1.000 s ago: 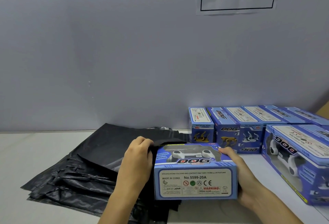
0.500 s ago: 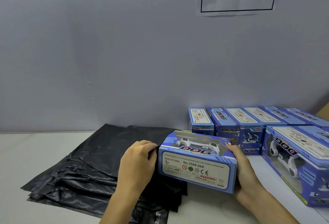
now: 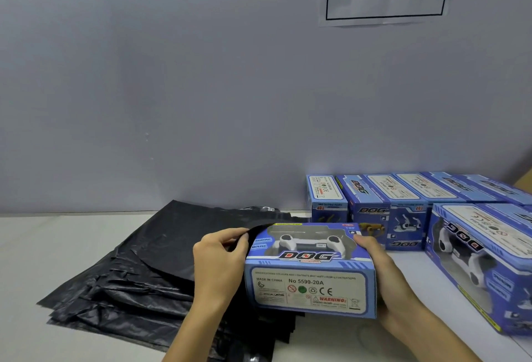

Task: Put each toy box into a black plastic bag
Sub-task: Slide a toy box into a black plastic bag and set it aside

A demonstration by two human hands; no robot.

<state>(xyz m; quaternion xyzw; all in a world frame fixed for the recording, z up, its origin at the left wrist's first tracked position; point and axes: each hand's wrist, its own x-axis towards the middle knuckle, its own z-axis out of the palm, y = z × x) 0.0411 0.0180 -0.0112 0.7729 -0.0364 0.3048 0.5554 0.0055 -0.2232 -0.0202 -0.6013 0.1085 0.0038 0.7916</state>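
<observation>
Left hand (image 3: 221, 258) pinches black bag (image 3: 161, 249); right hand (image 3: 385, 278) grips toy box (image 3: 311, 281).

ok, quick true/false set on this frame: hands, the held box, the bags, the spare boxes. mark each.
1. The right hand holds the toy box at its right end. True.
2. The left hand rests flat on the table. False: it pinches the edge of a black plastic bag beside the box's left end.
3. The box is fully inside the bag. False: its window and label faces show uncovered.
4. More blue boxes stand to the right, near the wall. True.
5. The bag pile lies right of the held box. False: it lies to the left.
</observation>
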